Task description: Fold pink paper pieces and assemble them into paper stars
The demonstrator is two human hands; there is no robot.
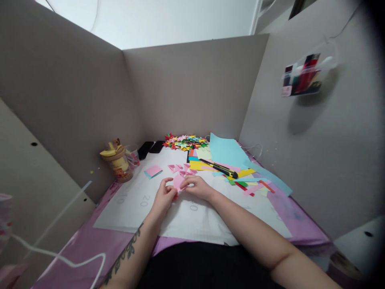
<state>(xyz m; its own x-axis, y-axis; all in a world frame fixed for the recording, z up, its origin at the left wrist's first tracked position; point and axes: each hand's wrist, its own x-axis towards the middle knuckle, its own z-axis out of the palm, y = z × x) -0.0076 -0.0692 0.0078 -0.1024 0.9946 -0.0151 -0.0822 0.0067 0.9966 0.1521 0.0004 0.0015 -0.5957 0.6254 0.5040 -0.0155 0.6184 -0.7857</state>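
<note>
Between my two hands is a small pink paper piece (178, 181), held up just above the white sheet. My left hand (167, 192) pinches its lower left side with bent fingers. On its right edge the fingers of my right hand (195, 186) are closed. Just beyond my hands lie several small folded pink paper pieces (183, 168). A short stack of pink and blue paper squares (153, 171) sits to the left of them. Some red bit shows under my fingers, too small to make out.
Folded colourful paper stars (185, 141) are heaped at the back. On the right lie a yellow-black utility knife (222, 168), paper strips (252, 186) and large light-blue paper (227, 150). Two black phones (146, 149) and a cup (118, 163) stand left. Grey panels (192, 88) enclose the table.
</note>
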